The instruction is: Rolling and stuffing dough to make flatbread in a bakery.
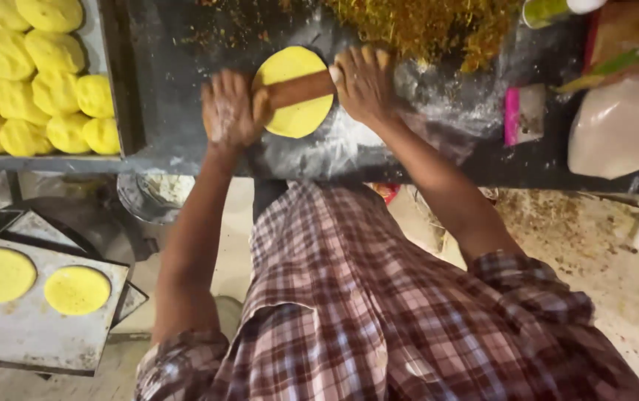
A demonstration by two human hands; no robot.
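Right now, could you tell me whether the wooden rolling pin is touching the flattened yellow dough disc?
Touching. The head view shows the rolling pin lying straight across the dough disc, with no gap, left hand and right hand pressing its ends.

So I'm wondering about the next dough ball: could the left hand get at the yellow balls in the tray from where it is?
Probably yes: the left hand rests on the rolling pin, and only bare counter lies between it and the dough balls.
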